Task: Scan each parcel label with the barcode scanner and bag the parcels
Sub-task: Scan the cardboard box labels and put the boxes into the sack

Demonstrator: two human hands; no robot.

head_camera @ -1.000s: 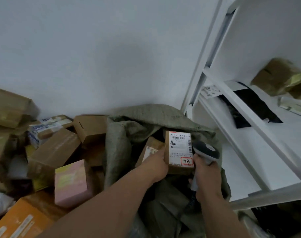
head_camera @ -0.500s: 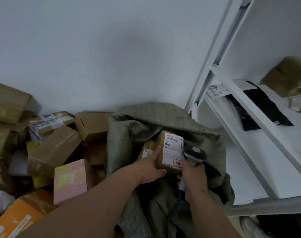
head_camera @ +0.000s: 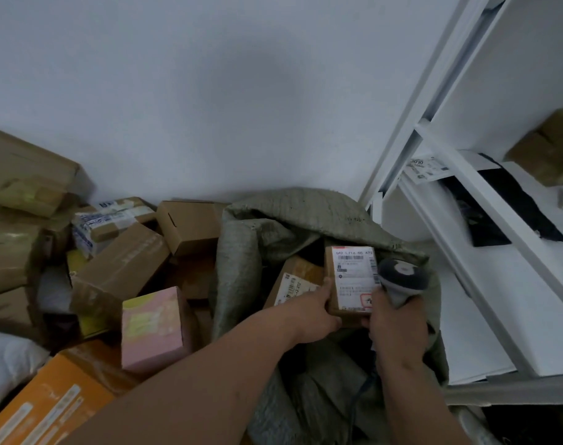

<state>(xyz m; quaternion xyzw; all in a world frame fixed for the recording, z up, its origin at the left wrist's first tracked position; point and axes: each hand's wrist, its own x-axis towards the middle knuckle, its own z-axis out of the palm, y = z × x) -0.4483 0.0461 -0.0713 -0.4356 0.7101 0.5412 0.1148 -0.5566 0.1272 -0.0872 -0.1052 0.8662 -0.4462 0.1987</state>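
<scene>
Now the parcel [head_camera: 350,281] has tipped back upright since half a second ago, its white label [head_camera: 357,277] facing the camera squarely again, and it sits a touch deeper in the mouth of the grey-green sack [head_camera: 273,226].

Sweeping from the left: a heap of cardboard boxes [head_camera: 122,268] crowds the floor against the wall, with a pink box [head_camera: 155,329] at its near edge and an orange box [head_camera: 49,406] in the lower corner. That pile runs right up to the sack's left side, so little room shows there.

The left hand [head_camera: 312,313] grips the parcel's lower left corner, thumb laid along its left edge. Behind the thumb a second labelled box [head_camera: 293,284] lies inside the sack, touching the held parcel.

The right hand [head_camera: 395,329] is wrapped round the handle of the barcode scanner [head_camera: 402,277], whose head stands just beside the parcel's right edge. Both hands meet at the parcel's bottom.

Further right, the white shelf unit [head_camera: 485,271] presses close against the sack's rim, a black bag [head_camera: 511,207] lying on its shelf.
</scene>
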